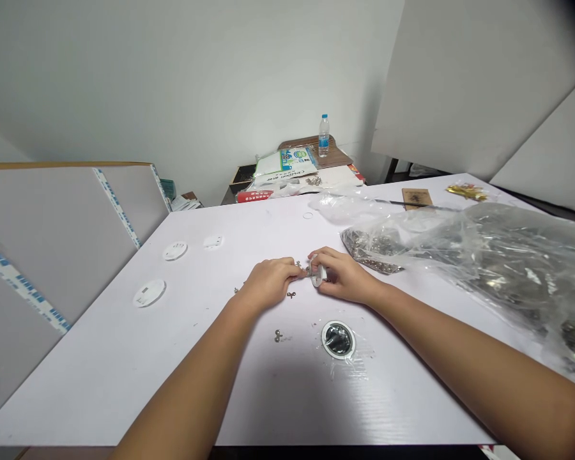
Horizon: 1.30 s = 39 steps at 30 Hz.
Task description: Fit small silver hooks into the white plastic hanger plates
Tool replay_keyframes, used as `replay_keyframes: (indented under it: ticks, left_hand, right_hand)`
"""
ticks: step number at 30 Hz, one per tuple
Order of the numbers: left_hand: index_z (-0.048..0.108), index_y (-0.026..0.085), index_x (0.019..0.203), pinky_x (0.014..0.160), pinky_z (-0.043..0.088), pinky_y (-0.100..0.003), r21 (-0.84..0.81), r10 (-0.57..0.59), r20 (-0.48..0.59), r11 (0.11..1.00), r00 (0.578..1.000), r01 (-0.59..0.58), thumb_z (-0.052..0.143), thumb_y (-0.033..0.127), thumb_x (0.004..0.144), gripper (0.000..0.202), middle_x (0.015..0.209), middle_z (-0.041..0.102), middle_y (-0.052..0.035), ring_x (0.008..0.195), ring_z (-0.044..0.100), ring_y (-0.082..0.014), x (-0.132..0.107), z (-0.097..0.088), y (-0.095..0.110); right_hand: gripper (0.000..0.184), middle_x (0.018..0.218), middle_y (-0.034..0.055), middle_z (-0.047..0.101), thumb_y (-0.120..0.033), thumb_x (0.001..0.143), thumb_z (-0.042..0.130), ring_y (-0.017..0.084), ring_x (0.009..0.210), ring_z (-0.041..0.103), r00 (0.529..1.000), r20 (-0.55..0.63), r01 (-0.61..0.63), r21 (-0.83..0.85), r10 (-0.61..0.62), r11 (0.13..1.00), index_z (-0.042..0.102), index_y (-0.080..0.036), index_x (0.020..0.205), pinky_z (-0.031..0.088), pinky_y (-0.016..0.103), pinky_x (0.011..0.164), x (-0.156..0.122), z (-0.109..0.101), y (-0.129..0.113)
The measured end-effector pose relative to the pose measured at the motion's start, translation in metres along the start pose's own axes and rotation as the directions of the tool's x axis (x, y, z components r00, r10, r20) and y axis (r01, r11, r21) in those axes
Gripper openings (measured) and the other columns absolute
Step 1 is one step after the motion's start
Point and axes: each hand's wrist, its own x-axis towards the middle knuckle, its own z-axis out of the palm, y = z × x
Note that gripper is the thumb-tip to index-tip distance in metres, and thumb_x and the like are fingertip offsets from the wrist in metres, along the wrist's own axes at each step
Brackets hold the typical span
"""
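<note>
- White table [124, 358], both hands meet near its middle.
- Right hand [345, 278]: fingers closed around a small white part [319, 275], held just above the table surface.
- Left hand [268, 281]: fingertips pinched together right against the white part, at a tiny metal bit [306, 269]. Can't tell if the bit is actually gripped.
- Loose metal clips on the table: one [291, 294] just below the left hand, another [278, 335] nearer the person.
- Round white-rimmed cap [338, 338] with a shiny dark centre, lying flat, near the right wrist.
- Clear plastic bag [498, 255] full of small metal pieces, right of the hands, spread out.
- Two white discs [149, 293] [175, 250] on the left side, well apart from the hands.
- Water bottle [323, 135] upright on a far table.
</note>
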Motion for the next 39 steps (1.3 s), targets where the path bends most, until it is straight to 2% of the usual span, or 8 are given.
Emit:
replay_keyframes:
  ticks: [4, 12, 30, 36, 39]
  left_hand:
    - [0.071, 0.033, 0.100, 0.060, 0.031, -0.028, 0.019, -0.023, 0.001, 1.000, 1.000, 0.023, 0.045, 0.019, 0.092, 0.031, 0.088, 0.066, 0.0020, 0.079, 0.058, -0.0156, 0.001, 0.000, 0.004]
    - [0.069, 0.033, 0.097, 0.060, 0.031, -0.029, 0.054, -0.048, 0.018, 0.997, 0.999, 0.047, 0.053, 0.014, 0.083, 0.029, 0.093, 0.068, 0.0033, 0.084, 0.060, -0.0178, 0.003, 0.002, 0.005]
    - [0.067, 0.026, 0.081, 0.058, 0.028, -0.030, 0.049, -0.081, 0.000, 0.995, 0.997, 0.081, 0.049, 0.010, 0.081, 0.024, 0.083, 0.067, -0.0011, 0.077, 0.058, -0.0196, 0.006, 0.007, 0.012]
    - [0.068, 0.027, 0.083, 0.059, 0.030, -0.029, 0.065, -0.062, 0.007, 0.996, 0.998, 0.062, 0.046, 0.011, 0.084, 0.027, 0.085, 0.066, -0.0009, 0.077, 0.057, -0.0190, 0.008, 0.008, 0.014]
    - [0.070, 0.031, 0.095, 0.061, 0.033, -0.029, 0.045, -0.018, 0.024, 0.999, 1.000, 0.017, 0.047, 0.016, 0.088, 0.028, 0.088, 0.066, -0.0001, 0.081, 0.058, -0.0188, 0.006, 0.005, 0.009]
  right_hand:
    - [0.029, 0.109, 0.0054, 0.060, -0.003, 0.067, 0.062, 0.020, 0.095, 0.061, 0.999, -0.015, -0.031, 0.002, 0.031, 1.000, 0.056, -0.022, 0.087, 0.050, 0.028, 0.076, 0.001, 0.000, 0.000]
    - [0.026, 0.108, 0.0053, 0.062, -0.004, 0.064, 0.065, 0.021, 0.098, 0.061, 0.998, -0.047, -0.040, -0.001, 0.040, 0.999, 0.056, -0.022, 0.080, 0.046, 0.030, 0.083, 0.002, 0.002, 0.001]
    - [0.023, 0.106, 0.0055, 0.064, -0.005, 0.062, 0.067, 0.021, 0.099, 0.062, 0.997, -0.067, -0.041, 0.002, 0.041, 0.999, 0.057, -0.021, 0.076, 0.046, 0.028, 0.079, 0.003, 0.004, 0.002]
    - [0.023, 0.104, 0.0050, 0.063, -0.006, 0.062, 0.067, 0.020, 0.095, 0.063, 0.997, -0.063, -0.034, -0.003, 0.033, 0.999, 0.057, -0.021, 0.076, 0.048, 0.027, 0.077, 0.003, 0.003, 0.002]
    - [0.022, 0.105, 0.0051, 0.062, -0.007, 0.064, 0.066, 0.019, 0.090, 0.063, 0.997, -0.063, -0.036, -0.004, 0.035, 0.999, 0.057, -0.021, 0.077, 0.049, 0.026, 0.072, 0.002, 0.003, 0.001]
